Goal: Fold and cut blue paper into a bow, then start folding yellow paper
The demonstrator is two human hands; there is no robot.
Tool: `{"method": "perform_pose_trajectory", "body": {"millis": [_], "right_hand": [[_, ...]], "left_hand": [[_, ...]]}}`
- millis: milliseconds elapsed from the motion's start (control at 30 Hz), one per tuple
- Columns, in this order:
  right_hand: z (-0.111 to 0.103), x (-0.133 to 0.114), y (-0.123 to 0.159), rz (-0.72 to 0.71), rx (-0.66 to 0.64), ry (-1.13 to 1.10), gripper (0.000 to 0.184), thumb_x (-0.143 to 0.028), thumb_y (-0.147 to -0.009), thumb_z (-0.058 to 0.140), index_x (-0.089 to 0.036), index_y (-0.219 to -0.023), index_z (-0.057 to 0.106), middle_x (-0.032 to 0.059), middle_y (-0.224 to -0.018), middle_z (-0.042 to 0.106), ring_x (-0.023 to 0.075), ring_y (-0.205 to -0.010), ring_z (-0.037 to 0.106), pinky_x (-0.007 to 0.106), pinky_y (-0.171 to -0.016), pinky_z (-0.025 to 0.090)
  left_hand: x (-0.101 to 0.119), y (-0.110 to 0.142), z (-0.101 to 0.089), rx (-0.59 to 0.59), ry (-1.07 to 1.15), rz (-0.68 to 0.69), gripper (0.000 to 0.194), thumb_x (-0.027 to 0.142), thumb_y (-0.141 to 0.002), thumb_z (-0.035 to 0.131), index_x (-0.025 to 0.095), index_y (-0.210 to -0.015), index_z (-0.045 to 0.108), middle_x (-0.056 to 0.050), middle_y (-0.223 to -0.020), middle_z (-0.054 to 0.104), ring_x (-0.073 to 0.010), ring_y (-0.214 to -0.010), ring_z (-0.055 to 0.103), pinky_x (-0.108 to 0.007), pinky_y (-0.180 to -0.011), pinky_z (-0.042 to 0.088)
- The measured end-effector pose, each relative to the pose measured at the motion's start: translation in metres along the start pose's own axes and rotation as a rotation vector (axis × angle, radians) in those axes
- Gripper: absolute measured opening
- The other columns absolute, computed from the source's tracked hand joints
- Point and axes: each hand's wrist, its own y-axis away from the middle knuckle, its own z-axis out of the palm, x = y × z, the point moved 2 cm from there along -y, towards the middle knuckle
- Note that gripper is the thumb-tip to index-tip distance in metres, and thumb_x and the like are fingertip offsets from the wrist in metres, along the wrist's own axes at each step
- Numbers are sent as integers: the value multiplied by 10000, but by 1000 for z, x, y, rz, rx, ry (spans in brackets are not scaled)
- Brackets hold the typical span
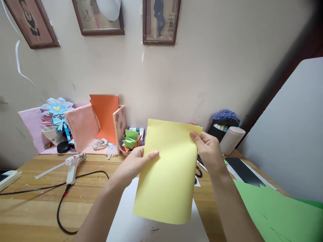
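Note:
A sheet of yellow paper (168,174) is held up in front of me, slightly curved, over a white sheet (131,218) on the wooden table. My left hand (135,164) grips its left edge, thumb lying on the front and the other fingers hidden behind. At the upper right corner my right hand (208,149) pinches the paper between thumb and fingers. Part of a pair of black-handled scissors (199,172) shows just right of the yellow paper.
On the left lies a white hot glue gun (72,168) with its black cord (59,208) trailing across the table. A pink organizer (82,127) with orange paper (107,117) stands at the back. Green sheets (285,211), a black phone-like slab (244,171) and a pale cylinder (232,139) are on the right.

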Motion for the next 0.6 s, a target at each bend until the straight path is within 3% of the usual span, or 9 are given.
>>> {"method": "perform_pose_trajectory", "body": {"millis": [167,400,600], "right_hand": [[0,2,-2,37,13,7,256,-456,-765,621,-206,-819,638,29,-751,695,186,-646,631,259,-540,483],[12,9,-2,210,-278,-3,364,-501,-751,618,-175,-912,632,55,-804,706,203,-679,651,291,-591,516],[13,14,-3,180,-241,-2,345,-507,-757,607,-189,-887,642,30,-764,697,168,-626,631,257,-559,496]], "left_hand": [[-2,-2,3,131,16,134,460,441,-717,650,152,-1074,628,-92,-869,722,-225,-697,678,-300,-606,524],[-1,-7,-6,308,-96,299,408,444,-740,622,155,-1025,654,-81,-895,720,-222,-722,669,-283,-590,512],[-2,-9,-8,330,-88,330,394,419,-761,603,156,-1052,642,-79,-903,717,-226,-742,667,-280,-571,502]]}}
